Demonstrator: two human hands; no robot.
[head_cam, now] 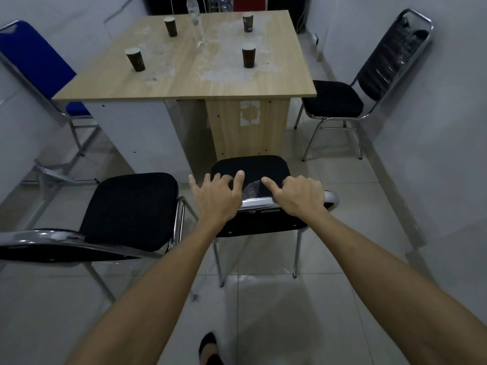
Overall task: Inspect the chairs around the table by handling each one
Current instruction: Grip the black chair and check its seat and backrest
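Note:
Directly in front of me stands a black-cushioned chair (253,167) with a chrome frame, its back toward me. My right hand (300,194) is wrapped over the top rail of its backrest, index finger stretched forward. My left hand (216,197) rests on the left end of the same rail with fingers spread. A second black chair (129,206) stands just left of it. A third black chair (334,98) sits at the table's right side, and a blue chair (37,59) at its left side.
The wooden table (189,83) carries several dark paper cups (249,55) and a clear plastic bottle (196,22). White walls close in on both sides. Pale floor tiles (342,206) lie around the chairs. My foot (209,349) shows at the bottom.

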